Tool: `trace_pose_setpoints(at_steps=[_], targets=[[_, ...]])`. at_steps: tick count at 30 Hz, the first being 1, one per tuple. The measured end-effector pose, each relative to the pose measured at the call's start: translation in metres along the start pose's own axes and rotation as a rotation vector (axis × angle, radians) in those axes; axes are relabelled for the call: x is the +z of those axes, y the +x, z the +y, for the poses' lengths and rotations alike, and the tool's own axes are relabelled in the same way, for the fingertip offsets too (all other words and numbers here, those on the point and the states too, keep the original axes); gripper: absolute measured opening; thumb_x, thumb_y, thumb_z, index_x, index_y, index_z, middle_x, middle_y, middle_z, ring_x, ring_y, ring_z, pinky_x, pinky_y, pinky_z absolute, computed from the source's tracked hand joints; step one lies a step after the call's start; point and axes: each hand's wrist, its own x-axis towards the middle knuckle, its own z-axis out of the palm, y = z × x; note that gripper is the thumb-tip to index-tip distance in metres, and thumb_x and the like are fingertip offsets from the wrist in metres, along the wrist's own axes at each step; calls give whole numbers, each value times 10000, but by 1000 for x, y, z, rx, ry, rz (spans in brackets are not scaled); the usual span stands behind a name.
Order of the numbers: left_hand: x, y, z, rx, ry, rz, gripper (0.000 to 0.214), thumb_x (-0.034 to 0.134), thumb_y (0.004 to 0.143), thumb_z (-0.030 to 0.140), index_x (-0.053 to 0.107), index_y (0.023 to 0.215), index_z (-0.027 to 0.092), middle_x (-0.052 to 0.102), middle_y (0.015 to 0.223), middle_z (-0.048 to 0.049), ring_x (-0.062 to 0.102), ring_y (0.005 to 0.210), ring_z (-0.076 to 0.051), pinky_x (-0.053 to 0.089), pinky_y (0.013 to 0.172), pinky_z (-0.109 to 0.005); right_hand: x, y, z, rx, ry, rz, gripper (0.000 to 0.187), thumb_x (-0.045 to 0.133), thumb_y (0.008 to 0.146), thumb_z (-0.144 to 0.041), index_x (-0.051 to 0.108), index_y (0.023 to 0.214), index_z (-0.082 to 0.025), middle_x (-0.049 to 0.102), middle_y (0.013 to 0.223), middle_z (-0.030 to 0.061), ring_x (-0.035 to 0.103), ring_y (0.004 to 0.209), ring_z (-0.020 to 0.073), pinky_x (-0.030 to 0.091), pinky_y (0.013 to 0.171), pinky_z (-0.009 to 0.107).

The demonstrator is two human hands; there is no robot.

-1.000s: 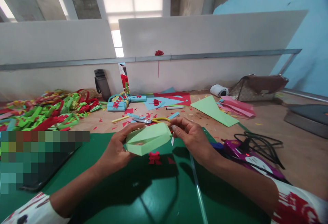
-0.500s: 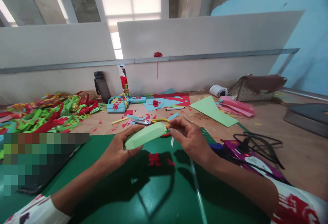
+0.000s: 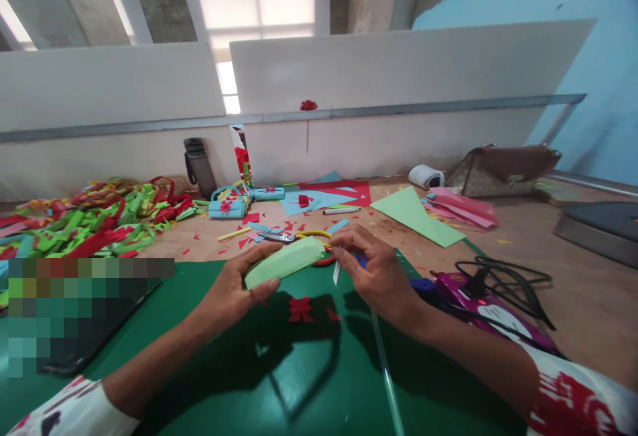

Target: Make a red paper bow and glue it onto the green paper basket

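Note:
A folded light green paper piece (image 3: 285,260) is held above the dark green mat (image 3: 319,369). My left hand (image 3: 234,290) grips its left end, thumb on top and fingers underneath. My right hand (image 3: 371,266) pinches its right end with thumb and fingertips. A small red paper bow (image 3: 300,308) lies on the mat just below the paper. Yellow-handled scissors (image 3: 294,235) lie on the table right behind it.
A heap of green and red paper strips (image 3: 84,220) fills the left. Small blue paper bags (image 3: 226,201), a dark bottle (image 3: 200,167), a green sheet (image 3: 416,215) and pink sheets (image 3: 461,207) lie behind. A purple glue gun (image 3: 478,303) with black cable sits right, near a handbag (image 3: 501,170).
The green paper, seen open as a hollow shape a second ago, is now pressed flat and tilted edge-on. Both hands stay on its ends, the right hand slightly lower.

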Motion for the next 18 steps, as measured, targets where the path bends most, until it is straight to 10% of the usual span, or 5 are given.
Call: trace_pose_setpoints(at_steps=[10,18], targets=[[0,-1,-3,-21,-87,-46,552,615,777,475,547,1243,187,653,914,-39,576,738,-183,491,635,-257,2,-3,1,-191,-96,56,126,546,865,-117,602,954,-186,658,889,43,630,850,171,522,760,313],[1,-2,2,27,-111,-8,364,593,782,469,645,606,155,635,858,-49,532,661,-144,465,579,-224,4,-11,0,-409,-333,-13,408,415,870,-26,466,1274,-34,541,1171,214,530,1115,269,487,923,433]])
